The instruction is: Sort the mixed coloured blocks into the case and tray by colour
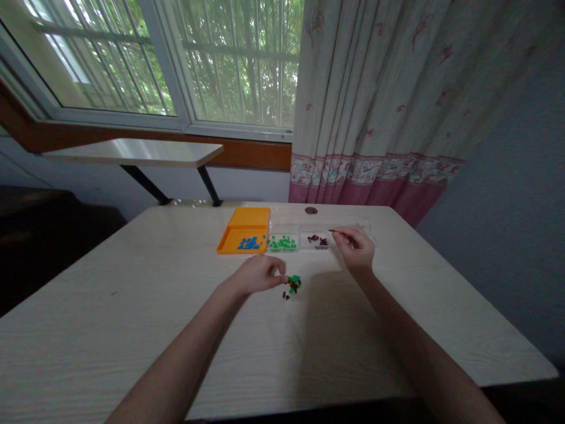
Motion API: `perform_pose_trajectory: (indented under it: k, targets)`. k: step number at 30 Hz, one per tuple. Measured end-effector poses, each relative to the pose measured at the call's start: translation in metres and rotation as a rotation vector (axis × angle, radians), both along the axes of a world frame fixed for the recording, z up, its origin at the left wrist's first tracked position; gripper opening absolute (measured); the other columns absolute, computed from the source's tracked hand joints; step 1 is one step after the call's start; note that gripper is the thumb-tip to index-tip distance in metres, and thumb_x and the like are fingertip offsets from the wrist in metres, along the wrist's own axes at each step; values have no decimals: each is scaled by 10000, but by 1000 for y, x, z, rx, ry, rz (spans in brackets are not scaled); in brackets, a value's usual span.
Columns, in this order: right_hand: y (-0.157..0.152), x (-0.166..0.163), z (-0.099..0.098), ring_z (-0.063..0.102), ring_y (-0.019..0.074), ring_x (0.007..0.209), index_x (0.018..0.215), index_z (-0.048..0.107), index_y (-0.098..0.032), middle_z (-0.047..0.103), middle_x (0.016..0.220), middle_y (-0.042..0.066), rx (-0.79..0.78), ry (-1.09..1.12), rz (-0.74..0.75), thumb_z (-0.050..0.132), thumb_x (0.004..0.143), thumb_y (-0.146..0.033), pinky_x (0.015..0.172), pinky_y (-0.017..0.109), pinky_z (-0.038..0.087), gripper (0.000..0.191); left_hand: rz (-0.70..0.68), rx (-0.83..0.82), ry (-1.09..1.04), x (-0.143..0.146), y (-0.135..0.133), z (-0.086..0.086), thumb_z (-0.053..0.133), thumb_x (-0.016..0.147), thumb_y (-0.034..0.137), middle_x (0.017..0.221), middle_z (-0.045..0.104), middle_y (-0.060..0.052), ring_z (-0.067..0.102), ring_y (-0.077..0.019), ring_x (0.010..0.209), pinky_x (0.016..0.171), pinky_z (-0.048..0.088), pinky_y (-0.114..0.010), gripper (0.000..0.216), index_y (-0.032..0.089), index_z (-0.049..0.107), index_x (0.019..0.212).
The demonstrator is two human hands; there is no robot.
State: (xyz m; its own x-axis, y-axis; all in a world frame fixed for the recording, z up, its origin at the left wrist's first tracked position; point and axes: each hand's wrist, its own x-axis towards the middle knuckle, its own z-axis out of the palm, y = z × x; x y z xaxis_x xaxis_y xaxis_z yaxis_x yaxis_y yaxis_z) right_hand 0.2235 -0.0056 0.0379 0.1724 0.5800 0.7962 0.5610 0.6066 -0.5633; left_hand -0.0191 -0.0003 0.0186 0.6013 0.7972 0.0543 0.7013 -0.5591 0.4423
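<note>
A small cluster of green, brown, yellow and blue toy bricks (294, 283) sits on the table in front of me, with a few loose brown pieces at its lower left. My left hand (259, 273) rests just left of the cluster. Its fingers are curved and apart from the thumb, and the thumb tip reaches the cluster's edge. My right hand (355, 247) is over the right part of the clear tray. Between its thumb and forefinger it pinches a small brown brick (332, 230). Below that lie brown bricks (313, 238) in a clear compartment.
An open orange case (249, 217) holds blue pieces (249, 242). Beside it, a clear compartment holds green pieces (282, 242). A dark round disc (311, 210) lies near the back edge of the pale wooden table (145, 282). A raised shelf (145, 151) stands at the back left.
</note>
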Motion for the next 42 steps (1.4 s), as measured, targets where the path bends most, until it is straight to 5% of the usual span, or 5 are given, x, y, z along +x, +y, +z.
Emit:
perform_pose_trajectory:
  k: [15,25,33,42]
  targets:
    - [3,0,-5,419,83,483,761,651,-178,575,660,9,17,14,4,580,743,-255,469,219,377,106,-61,-54,43,1,0,-2,515,709,336,616,566,14,460,-84,535,515,290,-172,203,170,623,753]
    - [34,16,-48,525,137,621,787,662,-153,613,701,39,-254,-116,-125,527,757,-329,593,242,417,223,-34,-36,21,0,2,-3,502,706,312,560,532,15,439,-89,506,490,264,-182,192,174,634,731]
    - [30,11,-47,534,141,624,893,667,-168,608,718,44,-279,-271,-66,506,782,-317,617,253,429,246,65,-266,-434,10,2,-7,475,764,376,514,471,26,338,-66,466,447,240,-174,312,110,636,784]
    - [-7,-37,-48,509,99,576,966,638,-210,610,754,28,-203,-406,322,530,799,-287,581,207,427,214,88,-413,-793,17,11,-24,566,698,419,612,562,1,455,-84,561,549,344,-192,312,109,610,696]
